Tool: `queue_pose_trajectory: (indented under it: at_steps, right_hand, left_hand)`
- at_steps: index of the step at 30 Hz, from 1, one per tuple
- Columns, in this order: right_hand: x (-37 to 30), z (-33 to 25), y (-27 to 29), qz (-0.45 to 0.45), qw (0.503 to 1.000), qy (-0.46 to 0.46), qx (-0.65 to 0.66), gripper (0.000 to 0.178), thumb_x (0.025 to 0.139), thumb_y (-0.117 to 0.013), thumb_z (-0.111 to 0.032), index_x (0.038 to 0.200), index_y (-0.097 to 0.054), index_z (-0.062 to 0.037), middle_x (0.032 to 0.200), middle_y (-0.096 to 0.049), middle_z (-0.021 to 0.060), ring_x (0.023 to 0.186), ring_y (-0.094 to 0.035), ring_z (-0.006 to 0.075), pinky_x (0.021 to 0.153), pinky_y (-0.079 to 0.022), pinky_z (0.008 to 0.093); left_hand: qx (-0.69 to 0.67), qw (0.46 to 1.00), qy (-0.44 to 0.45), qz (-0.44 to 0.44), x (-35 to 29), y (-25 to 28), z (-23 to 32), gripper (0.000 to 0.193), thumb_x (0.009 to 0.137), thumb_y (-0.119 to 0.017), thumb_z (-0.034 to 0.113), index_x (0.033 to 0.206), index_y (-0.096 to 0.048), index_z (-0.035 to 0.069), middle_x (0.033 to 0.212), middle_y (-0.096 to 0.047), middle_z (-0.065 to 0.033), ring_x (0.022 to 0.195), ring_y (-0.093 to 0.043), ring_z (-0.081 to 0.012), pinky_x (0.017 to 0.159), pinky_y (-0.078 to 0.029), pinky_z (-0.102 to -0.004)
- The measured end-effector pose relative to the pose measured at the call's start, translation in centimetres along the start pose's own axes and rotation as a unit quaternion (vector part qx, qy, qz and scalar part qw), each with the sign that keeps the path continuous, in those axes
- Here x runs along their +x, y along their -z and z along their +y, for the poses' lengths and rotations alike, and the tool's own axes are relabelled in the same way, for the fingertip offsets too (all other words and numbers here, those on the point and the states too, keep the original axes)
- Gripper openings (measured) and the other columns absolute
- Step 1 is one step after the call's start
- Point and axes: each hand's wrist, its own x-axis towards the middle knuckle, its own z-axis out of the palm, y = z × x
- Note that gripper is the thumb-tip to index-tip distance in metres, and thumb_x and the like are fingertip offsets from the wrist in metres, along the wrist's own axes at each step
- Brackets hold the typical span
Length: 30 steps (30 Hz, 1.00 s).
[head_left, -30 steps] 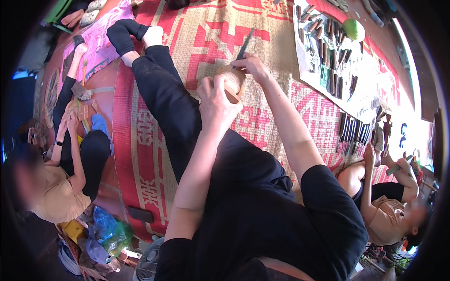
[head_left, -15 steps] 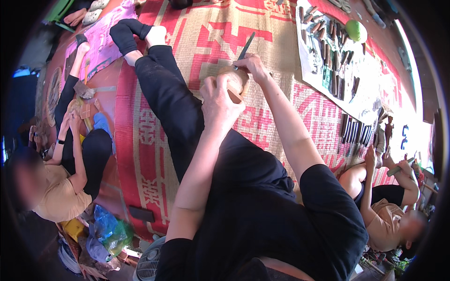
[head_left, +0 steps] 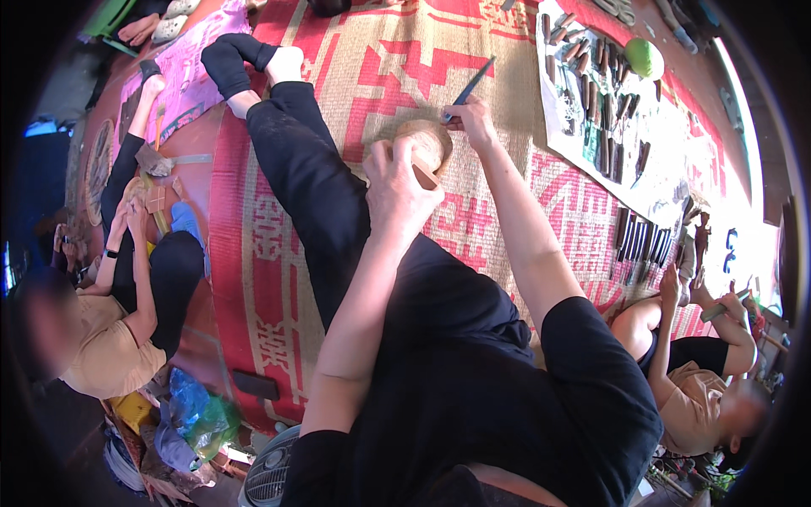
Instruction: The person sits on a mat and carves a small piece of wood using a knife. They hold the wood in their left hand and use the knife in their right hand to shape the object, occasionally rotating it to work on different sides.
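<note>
My left hand [head_left: 399,188] is closed round a pale, rounded wooden piece [head_left: 431,142] with a flat brown edge near my fingers. Its far side shows past my fingertips, but the underside is hidden. My right hand [head_left: 475,122] grips a slim, dark, blade-like tool [head_left: 475,83] that points up and away to the right. Whether it is a knife or a file I cannot make out. Between the tool and the wooden piece there is a small gap. Both hands are above the patterned mat [head_left: 473,224], beyond my bent leg.
Many dark-handled carving tools [head_left: 604,127] lie on a white sheet at the far right, beside a round green object [head_left: 644,59]. A row of slim tools [head_left: 642,241] lies nearer. People sit at left and right, each handling something. A fan [head_left: 272,469] stands at the lower left.
My right hand and its tool have moved right, off the wooden piece, leaving more of its surface showing. My left hand stays nearly in place.
</note>
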Motion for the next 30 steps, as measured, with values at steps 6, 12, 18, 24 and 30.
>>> queue_pose_trajectory:
  at_steps: [6,12,18,24,30]
  right_hand:
    - [-1.8,-0.3,-1.2,-0.062,0.998,0.022,0.018,0.012,0.079,-0.066,-0.008,0.087,-0.062,0.0004,0.082,-0.068,0.0113,0.071,-0.065,0.0177,0.069,-0.054,0.0305]
    - [-0.6,-0.4,-0.5,0.036,0.999,0.028,-0.025,0.013,0.078,-0.068,-0.009,0.086,-0.062,-0.0005,0.08,-0.067,0.0107,0.07,-0.064,0.0172,0.065,-0.053,0.0275]
    - [-2.1,-0.2,-1.7,-0.049,0.998,0.013,-0.025,0.014,0.077,-0.068,-0.009,0.086,-0.062,-0.0001,0.081,-0.067,0.0097,0.072,-0.062,0.0167,0.067,-0.051,0.0293]
    - [-1.3,-0.1,-2.3,-0.039,0.999,0.016,-0.009,0.013,0.076,-0.067,-0.005,0.085,-0.062,0.0024,0.075,-0.066,0.0114,0.066,-0.062,0.0174,0.063,-0.051,0.0287]
    - [-0.4,0.7,0.9,0.054,0.996,0.02,0.062,0.012,0.079,-0.064,-0.003,0.087,-0.06,0.0043,0.074,-0.066,0.0133,0.057,-0.064,0.0182,0.052,-0.054,0.0255]
  left_hand:
    - [0.002,1.0,0.006,-0.003,0.0,-0.1,-0.3,0.061,0.062,-0.077,0.012,0.112,-0.044,0.015,0.112,-0.043,-0.0149,0.106,-0.048,-0.0393,0.083,-0.05,-0.0501]
    - [0.005,1.0,-0.001,-0.002,0.1,-0.1,-0.1,0.061,0.059,-0.078,0.01,0.111,-0.046,0.013,0.111,-0.042,-0.0145,0.109,-0.046,-0.0391,0.082,-0.053,-0.0488]
    - [0.008,1.0,0.006,-0.007,0.0,0.1,-0.1,0.061,0.061,-0.078,0.011,0.111,-0.045,0.013,0.111,-0.042,-0.0151,0.107,-0.047,-0.0397,0.082,-0.051,-0.0494]
    - [0.006,1.0,0.025,-0.003,0.3,0.0,0.2,0.061,0.062,-0.077,0.014,0.113,-0.043,0.014,0.112,-0.043,-0.0153,0.107,-0.048,-0.0393,0.084,-0.049,-0.0502]
    - [0.007,1.0,-0.001,-0.004,-0.3,0.0,0.1,0.062,0.062,-0.077,0.013,0.113,-0.044,0.014,0.112,-0.043,-0.0154,0.107,-0.048,-0.0399,0.083,-0.05,-0.0501]
